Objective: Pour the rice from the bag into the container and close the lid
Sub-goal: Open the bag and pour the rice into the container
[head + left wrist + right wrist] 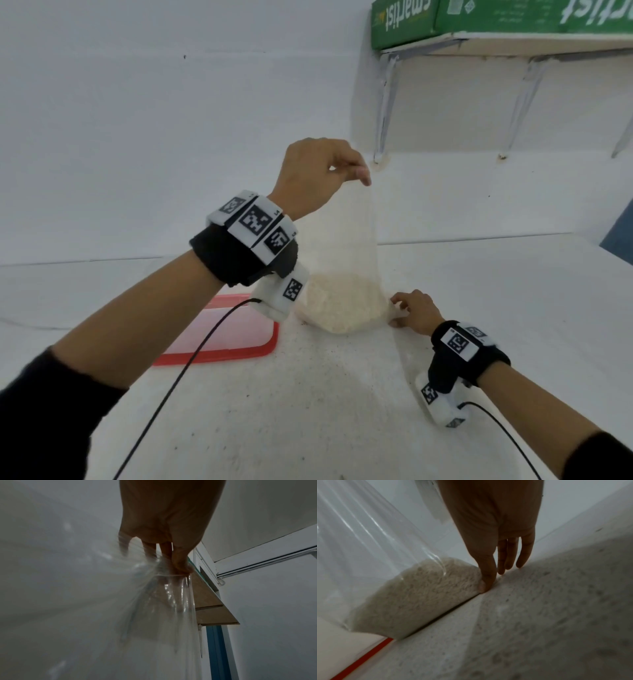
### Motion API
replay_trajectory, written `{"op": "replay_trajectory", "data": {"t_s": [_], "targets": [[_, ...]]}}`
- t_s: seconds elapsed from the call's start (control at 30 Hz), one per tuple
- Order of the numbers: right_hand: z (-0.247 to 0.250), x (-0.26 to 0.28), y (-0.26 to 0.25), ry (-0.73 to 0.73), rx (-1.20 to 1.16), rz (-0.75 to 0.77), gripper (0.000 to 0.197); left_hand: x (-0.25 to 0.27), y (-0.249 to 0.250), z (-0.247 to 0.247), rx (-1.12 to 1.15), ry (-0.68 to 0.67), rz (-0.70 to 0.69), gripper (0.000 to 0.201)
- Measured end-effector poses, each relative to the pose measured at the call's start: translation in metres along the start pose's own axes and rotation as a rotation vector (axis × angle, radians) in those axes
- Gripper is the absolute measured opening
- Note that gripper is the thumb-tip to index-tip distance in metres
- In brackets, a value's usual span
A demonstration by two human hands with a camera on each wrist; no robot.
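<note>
Taking the bag [339, 260] as the landmark: to its left and a little nearer the person, the red-rimmed lid [219, 334] lies flat on the speckled counter [308, 411], partly hidden by the left forearm and its wrist band. Whether this is only the lid or a lid sitting on the container cannot be told; no separate tub shows in any view. Above the bag, the left hand [317, 174] is raised, fingers and thumb pinched together on the gathered top of the clear plastic, drawing the film up taut; the left wrist view shows the plastic bunched under the fingertips [181, 568]. The bag stands on the counter, its bottom filled with rice [419, 595] that slumps into a low mound. At the bag's lower right corner, the right hand [412, 310] sits low, thumb pressed against the rice-filled corner, the other fingers held nearly straight with their tips close to the counter beside it; it does not look clamped on anything, more a steadying touch. On the wall above and to the right of the bag, green boxes [479, 17] sit on a shelf. The bag should handle as thin, soft and slippery film with all its weight low, so the rice will shift and sag when tilted. A sensible hold is likely one hand at the mouth, the other cupped under the heavy bottom.
</note>
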State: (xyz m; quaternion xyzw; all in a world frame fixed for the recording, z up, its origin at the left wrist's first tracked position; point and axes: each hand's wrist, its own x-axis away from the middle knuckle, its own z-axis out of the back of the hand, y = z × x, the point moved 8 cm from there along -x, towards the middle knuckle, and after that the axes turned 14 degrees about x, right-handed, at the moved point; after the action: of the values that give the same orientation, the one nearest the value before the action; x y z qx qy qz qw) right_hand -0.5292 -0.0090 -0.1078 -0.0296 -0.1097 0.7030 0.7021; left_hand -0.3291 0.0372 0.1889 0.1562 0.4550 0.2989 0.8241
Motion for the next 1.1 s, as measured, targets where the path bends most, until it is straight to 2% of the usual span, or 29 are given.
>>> {"op": "replay_trajectory", "data": {"t_s": [0.07, 0.1, 0.2, 0.37, 0.47, 0.57, 0.73, 0.87, 1.1], "targets": [[0.0, 0.002, -0.003, -0.006, -0.007, 0.052, 0.025, -0.009, 0.009, -0.005, -0.026, -0.011, -0.01, 0.016], [0.0, 0.004, -0.005, -0.006, -0.025, 0.085, 0.024, -0.013, 0.014, -0.007, -0.047, -0.019, -0.015, 0.015], [0.012, 0.01, -0.004, 0.093, -0.15, 0.118, 0.035, -0.021, 0.012, 0.002, -0.058, -0.006, 0.007, 0.014], [0.055, 0.021, 0.011, 0.324, -0.64, -0.048, 0.026, -0.012, -0.012, 0.061, 0.182, 0.184, 0.052, 0.012], [0.084, 0.032, 0.008, 0.458, -0.941, -0.034, 0.022, 0.003, -0.032, 0.092, 0.304, 0.246, 0.104, 0.013], [0.109, 0.043, 0.003, 0.64, -1.096, -0.025, 0.023, 0.025, -0.051, 0.112, 0.382, 0.284, 0.162, 0.014], [0.146, 0.06, -0.02, 0.792, -1.217, 0.007, 0.033, 0.076, -0.093, 0.14, 0.443, 0.325, 0.361, 0.015], [0.177, 0.074, -0.048, 0.871, -1.247, 0.055, 0.017, 0.108, -0.127, 0.162, 0.488, 0.315, 0.499, 0.013], [0.221, 0.088, -0.103, 0.894, -1.228, 0.197, 0.019, 0.13, -0.149, 0.192, 0.591, 0.3, 0.595, 0.017]]}}
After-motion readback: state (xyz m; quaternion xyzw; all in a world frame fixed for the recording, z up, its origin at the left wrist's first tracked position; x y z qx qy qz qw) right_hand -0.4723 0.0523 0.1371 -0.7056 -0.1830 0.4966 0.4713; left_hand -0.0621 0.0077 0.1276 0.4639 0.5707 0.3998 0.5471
